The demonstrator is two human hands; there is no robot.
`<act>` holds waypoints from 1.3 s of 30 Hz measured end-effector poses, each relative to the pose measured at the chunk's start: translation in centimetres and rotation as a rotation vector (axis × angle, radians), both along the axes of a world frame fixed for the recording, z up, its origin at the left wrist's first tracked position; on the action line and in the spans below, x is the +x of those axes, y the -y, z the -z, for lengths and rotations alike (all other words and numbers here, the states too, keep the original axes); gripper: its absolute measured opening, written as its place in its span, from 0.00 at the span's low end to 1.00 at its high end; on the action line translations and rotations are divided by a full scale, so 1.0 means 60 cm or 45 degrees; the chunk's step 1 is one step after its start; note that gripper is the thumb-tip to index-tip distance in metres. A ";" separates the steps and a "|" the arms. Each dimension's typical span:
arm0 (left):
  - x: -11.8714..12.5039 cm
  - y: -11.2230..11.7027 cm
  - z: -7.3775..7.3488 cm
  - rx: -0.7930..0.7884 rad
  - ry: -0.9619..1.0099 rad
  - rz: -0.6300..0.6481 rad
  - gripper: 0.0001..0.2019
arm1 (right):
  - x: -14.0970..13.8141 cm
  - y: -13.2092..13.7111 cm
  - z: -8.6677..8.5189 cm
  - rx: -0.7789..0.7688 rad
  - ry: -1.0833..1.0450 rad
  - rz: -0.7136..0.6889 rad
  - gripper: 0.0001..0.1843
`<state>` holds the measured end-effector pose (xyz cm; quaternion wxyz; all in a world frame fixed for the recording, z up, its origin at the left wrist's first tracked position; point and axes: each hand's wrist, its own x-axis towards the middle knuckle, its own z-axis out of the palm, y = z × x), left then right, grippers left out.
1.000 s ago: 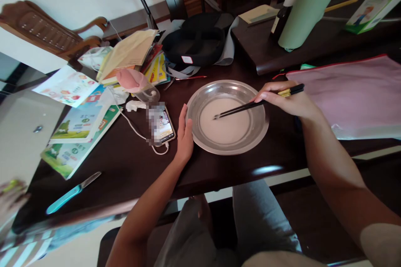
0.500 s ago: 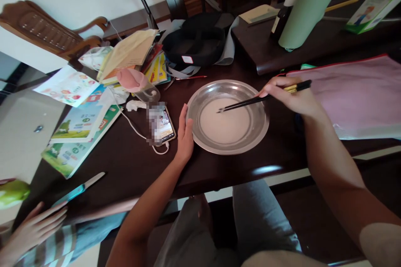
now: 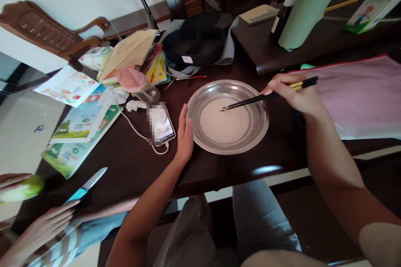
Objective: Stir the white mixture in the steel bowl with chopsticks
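Note:
A round metal bowl with a wide rim stands on the dark table, holding a milky white liquid. My left hand holds the bowl's left rim, fingers along the outside and thumb at the edge. Black chopsticks with gold bands are gripped in my right hand, above the right rim. Their tips are close together over the liquid; whether they dip into it I cannot tell.
Left of the bowl lies a charging phone, its screen partly blurred. Another person holds a knife and a green fruit at lower left. Books, a pink-lidded cup, a black bag and a pink pouch surround the bowl.
My right hand and the chopsticks have shifted slightly right. My left hand and the bowl have stayed put. The other person's knife and fruit have moved to the right.

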<state>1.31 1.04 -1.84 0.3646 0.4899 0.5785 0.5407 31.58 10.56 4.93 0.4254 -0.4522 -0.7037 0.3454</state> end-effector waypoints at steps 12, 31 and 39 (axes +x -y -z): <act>0.000 0.001 0.002 0.019 0.007 0.010 0.31 | -0.008 0.004 0.002 -0.032 0.037 -0.097 0.16; -0.001 0.001 0.001 0.000 0.017 -0.004 0.31 | 0.006 0.001 0.001 -0.066 -0.106 -0.053 0.18; 0.001 0.001 0.001 0.002 0.004 -0.004 0.31 | -0.009 0.004 0.002 -0.063 0.048 -0.164 0.14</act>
